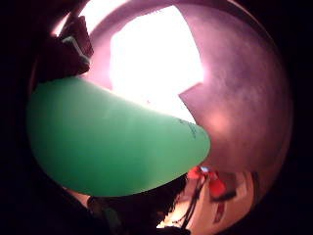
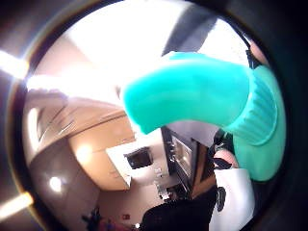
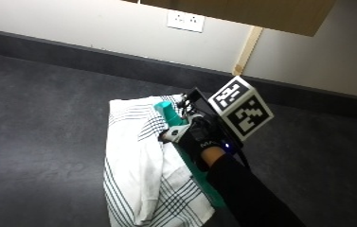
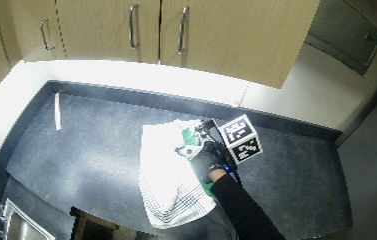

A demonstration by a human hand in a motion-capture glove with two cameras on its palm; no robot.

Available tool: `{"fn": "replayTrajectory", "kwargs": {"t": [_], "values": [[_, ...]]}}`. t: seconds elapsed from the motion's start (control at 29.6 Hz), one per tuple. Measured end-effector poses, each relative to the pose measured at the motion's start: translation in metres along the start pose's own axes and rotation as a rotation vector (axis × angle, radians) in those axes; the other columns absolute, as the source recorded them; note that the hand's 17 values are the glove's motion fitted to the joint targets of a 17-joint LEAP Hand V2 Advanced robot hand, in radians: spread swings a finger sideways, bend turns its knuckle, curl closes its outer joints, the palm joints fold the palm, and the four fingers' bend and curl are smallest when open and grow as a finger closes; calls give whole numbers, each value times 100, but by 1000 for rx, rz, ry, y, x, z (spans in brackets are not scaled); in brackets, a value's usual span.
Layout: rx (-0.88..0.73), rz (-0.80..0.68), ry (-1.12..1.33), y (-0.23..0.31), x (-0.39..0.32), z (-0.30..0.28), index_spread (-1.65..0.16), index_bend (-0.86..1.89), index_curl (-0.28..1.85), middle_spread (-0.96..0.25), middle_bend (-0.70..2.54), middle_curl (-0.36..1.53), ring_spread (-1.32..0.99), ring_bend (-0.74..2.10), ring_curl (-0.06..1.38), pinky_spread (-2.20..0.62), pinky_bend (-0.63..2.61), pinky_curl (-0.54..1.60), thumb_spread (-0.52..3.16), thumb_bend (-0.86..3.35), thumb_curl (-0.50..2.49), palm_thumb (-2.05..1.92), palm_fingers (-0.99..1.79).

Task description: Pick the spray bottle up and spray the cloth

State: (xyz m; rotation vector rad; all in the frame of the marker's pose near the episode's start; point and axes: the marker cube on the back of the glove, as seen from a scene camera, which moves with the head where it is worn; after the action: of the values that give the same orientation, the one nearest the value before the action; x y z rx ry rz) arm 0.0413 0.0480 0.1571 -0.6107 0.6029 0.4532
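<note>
A teal-green spray bottle (image 3: 173, 124), probably light, rigid plastic and smooth enough to slip, lies under the gloved right hand (image 3: 198, 139), whose fingers curl round it near the neck, likely the best hold. Just beside the hand a white striped cloth (image 3: 137, 165) lies on the dark countertop (image 3: 39, 118).

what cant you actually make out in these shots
- Fingers of the right hand: outside view, hidden by the glove's back and fittings, so the grip on the spray bottle is unclear.
- Bottle nozzle: outside views, covered by the hand; too small in the wide view.
- Cloth: far side runs under the hand and sleeve.
- Any spray or wet patch: not discernible.
</note>
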Motion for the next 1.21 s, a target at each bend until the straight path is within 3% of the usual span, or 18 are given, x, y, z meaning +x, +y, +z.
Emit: {"fn": "replayTrajectory", "kwargs": {"t": [0.27,0.61,0.91,1.21], "values": [[-449,433,399,-16,37,31,-10,8,35,6,26,52,1,43,47,9,41,38,65,-3,71,109,90],[-609,572,494,-16,62,39,-10,10,33,5,27,54,0,46,48,7,44,41,73,-2,71,106,85],[-575,469,410,-15,60,36,-10,11,32,5,28,55,0,47,48,6,45,43,76,-2,71,105,83],[-274,86,129,3,31,15,-10,12,31,4,29,56,-1,47,49,5,45,44,79,-2,71,105,82]]}}
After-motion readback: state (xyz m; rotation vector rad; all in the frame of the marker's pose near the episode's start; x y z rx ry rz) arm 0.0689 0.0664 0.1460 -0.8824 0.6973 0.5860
